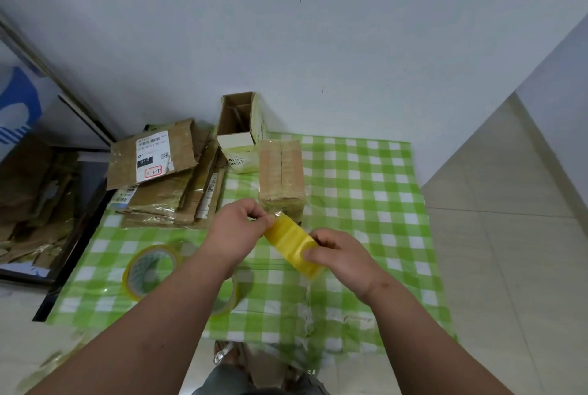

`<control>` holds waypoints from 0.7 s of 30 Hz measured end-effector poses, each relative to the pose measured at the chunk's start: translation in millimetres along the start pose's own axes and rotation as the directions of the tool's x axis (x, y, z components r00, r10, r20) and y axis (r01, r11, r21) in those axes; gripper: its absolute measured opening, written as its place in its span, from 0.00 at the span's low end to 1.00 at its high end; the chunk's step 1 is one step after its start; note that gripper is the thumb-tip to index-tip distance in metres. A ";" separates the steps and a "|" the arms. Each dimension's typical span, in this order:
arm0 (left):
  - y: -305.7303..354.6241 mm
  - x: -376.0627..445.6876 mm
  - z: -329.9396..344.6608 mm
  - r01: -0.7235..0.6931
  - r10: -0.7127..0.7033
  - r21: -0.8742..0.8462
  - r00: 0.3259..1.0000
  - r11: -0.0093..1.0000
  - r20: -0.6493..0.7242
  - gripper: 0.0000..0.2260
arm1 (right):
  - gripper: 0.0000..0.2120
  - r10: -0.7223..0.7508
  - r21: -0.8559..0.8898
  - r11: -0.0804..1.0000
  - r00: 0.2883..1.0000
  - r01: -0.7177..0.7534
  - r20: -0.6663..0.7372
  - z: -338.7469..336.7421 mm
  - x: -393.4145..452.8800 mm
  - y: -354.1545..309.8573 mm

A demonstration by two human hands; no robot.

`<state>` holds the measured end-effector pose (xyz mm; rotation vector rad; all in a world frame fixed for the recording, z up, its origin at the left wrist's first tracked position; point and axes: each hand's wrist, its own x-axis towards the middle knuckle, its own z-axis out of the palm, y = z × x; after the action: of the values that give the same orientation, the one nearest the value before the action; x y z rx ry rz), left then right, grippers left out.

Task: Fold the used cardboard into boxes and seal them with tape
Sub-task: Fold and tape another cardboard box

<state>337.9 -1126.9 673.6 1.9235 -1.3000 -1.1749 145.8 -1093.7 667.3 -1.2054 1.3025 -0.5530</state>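
A yellow tape roll [294,243] is held above the green checked tablecloth [366,191]. My right hand [340,254] grips the roll's near side. My left hand [237,230] pinches the loose tape end at the roll's far edge. Just beyond the hands stands a folded brown box [281,176] with tape along its top seam. Behind it an open box [240,127] stands upright against the wall. A pile of flattened cardboard [165,178] lies at the table's left, a white shipping label on its top sheet.
Two more tape rolls lie on the cloth, one at the left [151,269] and one partly under my left forearm [230,294]. A bin of crumpled cardboard scraps [35,203] sits on the floor left of the table. Tiled floor [509,235] lies to the right.
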 end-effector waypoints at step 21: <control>4.4 20.5 -20.5 0.193 -0.220 -0.461 0.975 0.866 -0.006 0.08 | 0.33 0.059 0.179 0.982 0.997 -0.068 0.058 -73.5 25.0 1.7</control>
<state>357.1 -1148.3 679.5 1.7499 -0.7071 -1.3744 84.0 -1140.8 667.7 -1.0190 1.2151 -0.5770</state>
